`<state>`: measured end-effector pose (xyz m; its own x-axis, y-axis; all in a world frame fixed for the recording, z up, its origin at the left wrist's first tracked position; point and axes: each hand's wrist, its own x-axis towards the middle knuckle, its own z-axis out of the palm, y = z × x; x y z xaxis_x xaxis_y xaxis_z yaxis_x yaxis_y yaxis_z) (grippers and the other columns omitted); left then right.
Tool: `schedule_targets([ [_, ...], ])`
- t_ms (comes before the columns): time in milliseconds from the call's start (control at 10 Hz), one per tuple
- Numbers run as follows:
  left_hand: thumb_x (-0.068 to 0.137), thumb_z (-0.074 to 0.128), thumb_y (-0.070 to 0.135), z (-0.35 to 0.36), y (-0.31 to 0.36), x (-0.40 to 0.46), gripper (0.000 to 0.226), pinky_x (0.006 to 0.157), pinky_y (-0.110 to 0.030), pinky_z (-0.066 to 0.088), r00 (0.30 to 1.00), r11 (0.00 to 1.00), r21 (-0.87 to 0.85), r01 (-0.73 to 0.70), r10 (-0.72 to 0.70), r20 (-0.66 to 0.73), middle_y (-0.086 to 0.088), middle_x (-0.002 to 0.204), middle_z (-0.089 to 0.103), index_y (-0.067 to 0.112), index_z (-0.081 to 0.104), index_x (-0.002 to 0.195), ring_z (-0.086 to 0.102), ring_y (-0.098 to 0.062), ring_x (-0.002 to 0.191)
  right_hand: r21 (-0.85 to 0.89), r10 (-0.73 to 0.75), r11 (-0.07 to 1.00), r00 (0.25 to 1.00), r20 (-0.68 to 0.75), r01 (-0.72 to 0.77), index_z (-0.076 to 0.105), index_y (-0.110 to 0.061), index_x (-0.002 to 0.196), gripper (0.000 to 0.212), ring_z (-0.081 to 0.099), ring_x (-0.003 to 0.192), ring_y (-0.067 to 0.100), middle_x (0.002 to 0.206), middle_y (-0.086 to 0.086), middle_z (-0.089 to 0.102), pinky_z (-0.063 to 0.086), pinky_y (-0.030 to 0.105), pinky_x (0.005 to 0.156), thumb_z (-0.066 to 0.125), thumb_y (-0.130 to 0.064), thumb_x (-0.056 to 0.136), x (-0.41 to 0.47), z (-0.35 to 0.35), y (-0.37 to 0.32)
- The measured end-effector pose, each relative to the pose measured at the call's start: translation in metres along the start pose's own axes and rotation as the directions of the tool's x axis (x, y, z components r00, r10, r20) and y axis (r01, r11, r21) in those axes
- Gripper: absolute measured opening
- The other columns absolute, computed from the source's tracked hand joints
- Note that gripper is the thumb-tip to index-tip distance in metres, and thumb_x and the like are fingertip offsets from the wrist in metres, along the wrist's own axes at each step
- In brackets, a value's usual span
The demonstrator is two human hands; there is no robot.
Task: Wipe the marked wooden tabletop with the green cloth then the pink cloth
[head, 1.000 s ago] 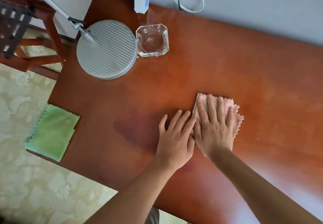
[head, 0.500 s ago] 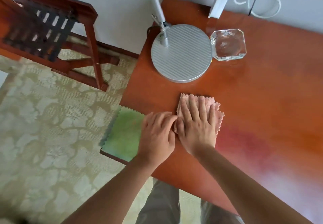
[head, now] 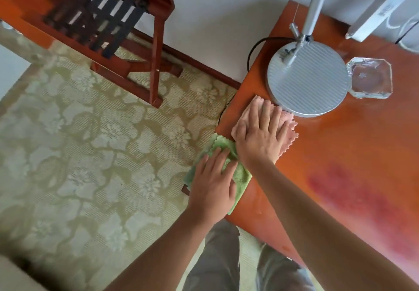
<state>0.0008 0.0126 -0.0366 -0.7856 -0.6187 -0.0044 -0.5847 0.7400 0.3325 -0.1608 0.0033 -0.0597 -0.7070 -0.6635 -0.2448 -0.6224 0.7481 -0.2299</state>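
Green cloth [head: 242, 176] lies nearest the viewer, at the left edge of the reddish wooden desk [head: 340, 154], partly hanging over that edge above a patterned carpet [head: 90, 154]. It is a soft, bright green square with zigzag-cut edges, bunched up under the left hand [head: 212, 185]. That hand presses on it with fingers mostly straight and slightly spread; whether the thumb hooks under the fabric cannot be told.

Just beyond, touching the green one, is the pink cloth [head: 289, 129], pale pink with the same zigzag edge, lying on the desk near its left edge. The right hand [head: 258, 134] rests flat on it, fingers straight and close together, pinning rather than gripping it.

To the viewer's right, a dull reddish smear [head: 362, 200] shows on the desk, well away from both cloths, so the wiping looks unfinished. Doing this step well probably means keeping the palm flat, pressing evenly, and sweeping the pink cloth in overlapping passes toward that smear without knocking the green one off the edge.

Farther back, a round ribbed silver lamp base [head: 308, 79] sits just beside the pink cloth, a clear glass ashtray [head: 369, 78] next to it. A wooden rack [head: 102, 18] stands against the far wall.
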Motion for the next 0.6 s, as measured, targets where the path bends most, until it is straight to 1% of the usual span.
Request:
schedule_targets([
  [100,0.088,0.058,0.018,-0.002,-0.003,0.001,0.042,0.116,-0.053,0.038,1.0,1.0,-0.022,-0.005,0.005,0.014,-0.014,0.14,0.06,0.012,0.067,0.128,0.05,-0.031,0.138,0.006,0.021,1.0,1.0,0.009,-0.022,-0.004,-0.028,0.163,0.065,-0.015,0.156,0.027,0.171,0.002,-0.008,-0.014,0.054,0.122,0.017,-0.047,0.105,0.012,-0.002,-0.021],
  [200,0.086,0.063,0.016,-0.003,-0.005,0.001,0.04,0.113,-0.053,0.042,1.0,0.999,-0.035,-0.017,0.018,0.009,-0.013,0.139,0.061,0.011,0.069,0.125,0.053,-0.03,0.136,-0.006,0.023,1.0,1.0,0.014,-0.023,-0.005,-0.027,0.163,0.066,-0.017,0.156,0.028,0.171,0.003,-0.01,-0.014,0.054,0.123,0.015,-0.048,0.105,0.02,-0.003,-0.032],
  [300,0.085,0.067,0.015,-0.006,-0.005,0.004,0.041,0.114,-0.052,0.041,0.999,0.999,-0.051,-0.011,0.013,0.037,-0.012,0.14,0.06,0.013,0.068,0.126,0.053,-0.029,0.136,-0.019,0.005,1.0,0.999,0.045,-0.004,-0.007,-0.028,0.163,0.065,-0.018,0.156,0.028,0.171,0.003,-0.012,-0.013,0.053,0.123,0.015,-0.05,0.105,0.021,-0.009,-0.032],
  [400,0.081,0.07,0.015,-0.012,-0.003,0.01,0.042,0.111,-0.05,0.044,0.998,0.998,-0.055,0.013,-0.009,0.065,-0.01,0.136,0.062,0.014,0.069,0.123,0.056,-0.028,0.13,-0.018,-0.077,0.997,0.993,0.087,0.079,-0.005,-0.028,0.163,0.063,-0.019,0.155,0.028,0.171,0.003,-0.013,-0.008,0.055,0.124,0.017,-0.047,0.107,0.016,-0.016,-0.023],
  [500,0.076,0.073,0.016,-0.021,0.001,0.018,0.038,0.099,-0.046,0.052,0.996,0.999,-0.041,0.018,-0.015,0.083,-0.007,0.126,0.065,0.014,0.07,0.114,0.062,-0.026,0.118,0.007,-0.186,0.983,0.978,0.095,0.186,0.008,-0.021,0.164,0.062,-0.009,0.157,0.03,0.172,0.005,0.002,-0.005,0.059,0.124,0.027,-0.036,0.107,0.011,-0.031,-0.015],
  [600,0.08,0.072,0.02,-0.031,0.009,0.028,0.025,0.088,-0.044,0.053,0.999,0.997,-0.069,0.034,-0.033,0.016,-0.008,0.11,0.068,0.011,0.072,0.103,0.065,-0.028,0.105,0.124,-0.27,0.951,0.957,-0.111,0.283,0.055,-0.007,0.142,0.043,0.04,0.142,0.041,0.147,0.017,0.053,0.022,0.057,0.12,0.045,-0.025,0.104,-0.004,-0.048,0.001],
])
